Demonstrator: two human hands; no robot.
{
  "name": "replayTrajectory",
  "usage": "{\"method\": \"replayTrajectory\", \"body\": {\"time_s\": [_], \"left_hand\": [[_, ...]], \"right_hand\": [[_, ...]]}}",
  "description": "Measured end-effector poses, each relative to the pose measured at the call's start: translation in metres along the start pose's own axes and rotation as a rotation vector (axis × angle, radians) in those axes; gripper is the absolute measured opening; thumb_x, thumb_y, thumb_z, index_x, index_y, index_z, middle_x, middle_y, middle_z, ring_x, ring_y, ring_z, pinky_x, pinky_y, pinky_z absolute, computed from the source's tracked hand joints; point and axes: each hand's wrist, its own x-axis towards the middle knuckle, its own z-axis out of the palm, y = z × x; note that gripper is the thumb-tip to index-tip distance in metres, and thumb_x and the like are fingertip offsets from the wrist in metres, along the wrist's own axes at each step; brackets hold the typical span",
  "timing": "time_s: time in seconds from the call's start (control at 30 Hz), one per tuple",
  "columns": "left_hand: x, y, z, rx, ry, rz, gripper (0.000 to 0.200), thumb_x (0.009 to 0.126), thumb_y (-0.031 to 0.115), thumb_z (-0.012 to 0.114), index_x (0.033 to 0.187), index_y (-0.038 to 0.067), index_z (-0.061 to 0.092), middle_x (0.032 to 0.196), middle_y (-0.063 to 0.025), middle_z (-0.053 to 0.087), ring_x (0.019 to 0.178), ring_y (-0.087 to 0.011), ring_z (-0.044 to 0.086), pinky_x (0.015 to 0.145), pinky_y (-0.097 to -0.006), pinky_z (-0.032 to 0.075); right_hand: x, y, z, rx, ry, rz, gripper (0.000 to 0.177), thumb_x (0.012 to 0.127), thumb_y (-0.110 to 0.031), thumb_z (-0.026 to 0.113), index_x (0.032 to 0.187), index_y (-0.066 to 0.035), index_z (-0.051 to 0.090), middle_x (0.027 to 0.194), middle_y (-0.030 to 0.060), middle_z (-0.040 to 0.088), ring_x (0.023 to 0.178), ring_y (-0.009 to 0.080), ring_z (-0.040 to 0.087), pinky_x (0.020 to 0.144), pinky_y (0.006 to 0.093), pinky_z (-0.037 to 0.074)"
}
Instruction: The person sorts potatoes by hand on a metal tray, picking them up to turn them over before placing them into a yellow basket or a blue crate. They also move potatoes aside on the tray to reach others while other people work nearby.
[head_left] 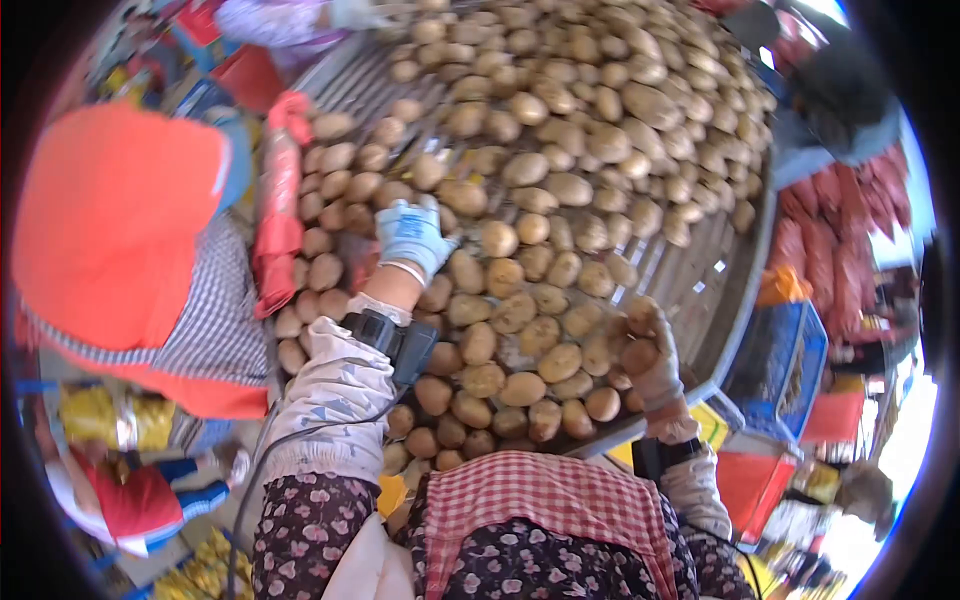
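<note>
My left hand (412, 238), in a light blue glove, reaches over the pile, its thumb spread from the fingers. Its fingertips are at a potato (394, 194) on the slatted sorting table (695, 285); I see nothing held in it. Near the table's front right edge, my right hand (655, 365), in a soiled glove, is curled around a brownish potato (638, 356). Between my hands, many loose potatoes (514, 312) of mixed sizes lie close together, right up to my checked apron (545, 500).
A large heap of potatoes (610, 100) covers the far side. A person in an orange head covering (115, 220) stands close at my left, beside a red bag roll (281, 200) on the table's edge. A blue crate (790, 370) and red sacks (825, 235) are at right.
</note>
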Motion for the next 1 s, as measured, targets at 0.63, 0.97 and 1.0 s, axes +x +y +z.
{"method": "replayTrajectory", "body": {"time_s": [0.63, 0.97, 1.0], "left_hand": [[-0.16, 0.105, -0.001, -0.334, 0.09, 0.428, 0.063, 0.062, 0.028, 0.071, 0.117, 0.002, 0.054, 0.102, -0.0203, 0.062, 0.092, -0.0386, 0.059, 0.084, -0.0453, 0.047], [-0.17, 0.164, -0.021, -1.602, -0.571, 0.098, 0.048, 0.092, 0.035, 0.06, 0.127, 0.004, 0.048, 0.085, -0.0036, 0.062, 0.062, -0.0077, 0.055, 0.055, -0.0202, 0.046], [-0.172, 0.173, -0.019, -1.627, -0.698, 0.183, 0.049, 0.092, 0.037, 0.059, 0.126, 0.003, 0.049, 0.086, -0.0037, 0.062, 0.063, -0.0081, 0.056, 0.055, -0.0202, 0.047]], "right_hand": [[-0.13, 0.02, -0.108, 0.173, -0.221, 0.059, 0.049, 0.095, -0.051, 0.048, 0.108, -0.005, 0.059, 0.084, 0.0092, 0.064, 0.066, 0.0209, 0.06, 0.062, 0.0324, 0.05], [-0.239, 0.001, -0.313, 0.801, 0.344, -0.477, 0.054, 0.087, -0.063, 0.052, 0.102, -0.012, 0.059, 0.083, 0.0035, 0.06, 0.071, 0.017, 0.059, 0.065, 0.0314, 0.051], [-0.267, -0.033, -0.301, 0.727, 0.63, -0.61, 0.058, 0.085, -0.066, 0.051, 0.103, -0.011, 0.059, 0.084, 0.003, 0.059, 0.069, 0.0162, 0.058, 0.065, 0.0309, 0.051]]}}
